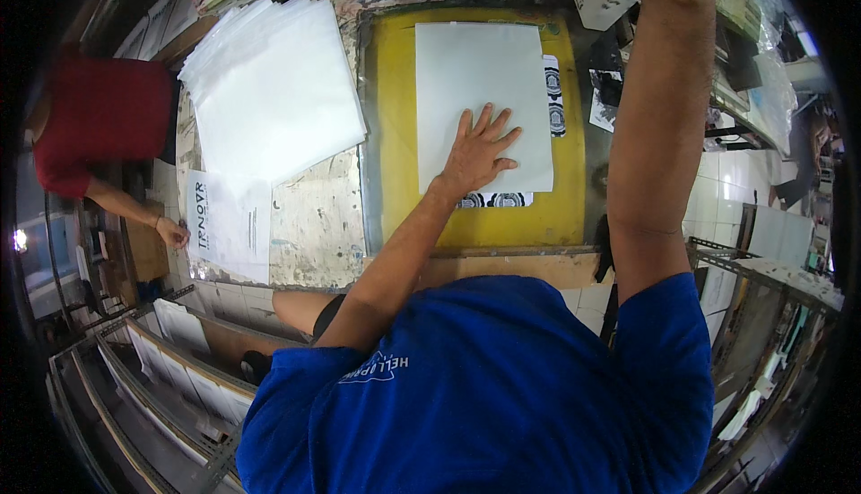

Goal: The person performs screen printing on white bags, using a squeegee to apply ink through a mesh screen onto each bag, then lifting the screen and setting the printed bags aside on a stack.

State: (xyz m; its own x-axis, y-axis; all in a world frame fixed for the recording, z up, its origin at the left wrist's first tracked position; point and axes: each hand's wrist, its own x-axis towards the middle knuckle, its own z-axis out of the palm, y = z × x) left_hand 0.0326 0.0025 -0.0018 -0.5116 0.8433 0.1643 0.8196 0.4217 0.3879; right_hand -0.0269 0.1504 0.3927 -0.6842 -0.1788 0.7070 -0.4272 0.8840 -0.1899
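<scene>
My left hand point(484, 146) lies flat with spread fingers on a plain whitish sheet point(475, 64). The sheet rests on a yellow panel point(395, 162) in front of me. From beneath it stick out the edges of a white sheet with round black prints point(553, 95), at the right side and along the near edge. My right forearm point(668, 73) stretches up past the right of the panel and leaves the picture at the top, so my right hand is out of sight.
Left of the panel, a fanned stack of white plastic-looking sheets point(273, 91) lies on a paint-stained table point(314, 234). A co-worker in a red shirt point(112, 113) touches a printed white bag point(229, 225) there. Metal racks point(170, 386) stand lower left; more shelving point(771, 279) stands right.
</scene>
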